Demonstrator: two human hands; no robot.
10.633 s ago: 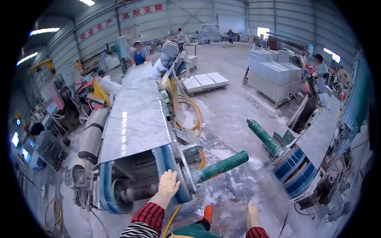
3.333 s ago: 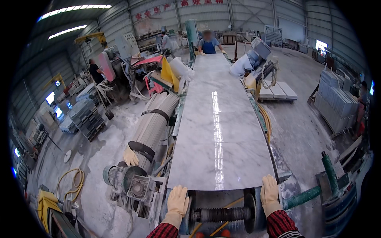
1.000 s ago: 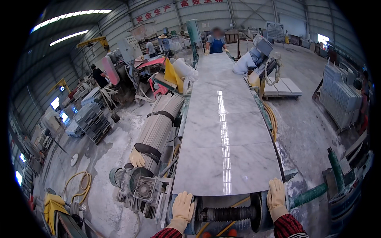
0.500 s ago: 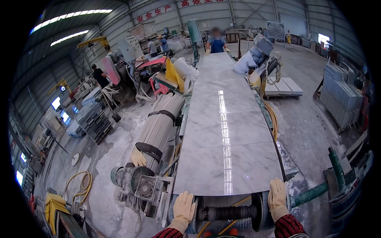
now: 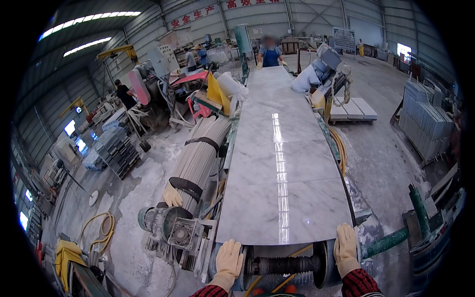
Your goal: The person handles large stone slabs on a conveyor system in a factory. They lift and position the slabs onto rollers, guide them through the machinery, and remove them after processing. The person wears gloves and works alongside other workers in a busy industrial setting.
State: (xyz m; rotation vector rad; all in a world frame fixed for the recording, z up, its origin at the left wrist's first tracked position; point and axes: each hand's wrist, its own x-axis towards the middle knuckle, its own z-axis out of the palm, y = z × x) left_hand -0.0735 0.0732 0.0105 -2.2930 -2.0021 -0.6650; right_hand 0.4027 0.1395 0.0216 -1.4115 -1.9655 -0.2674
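Polished white-and-grey marble slabs (image 5: 307, 208) lie end to end along a narrow conveyor in front of me. My left hand (image 5: 228, 258), in a cream work glove, rests with fingers stretched out on the blue roller end, by the near left corner of the closest slab. At its near right corner my right hand (image 5: 346, 245), gloved the same way, lies with fingers extended over the other roller end. Neither hand holds anything that I can see. Between them, below the slab's edge, runs a dark ribbed roller shaft (image 5: 283, 266).
Left of the conveyor sits a motor (image 5: 161, 222) with a spare glove (image 5: 172, 196) above it. A green pipe (image 5: 385, 243) stands close on the right. At the far end a person in a blue apron (image 5: 270, 57) faces me. Stacked slabs (image 5: 425, 116) stand right.
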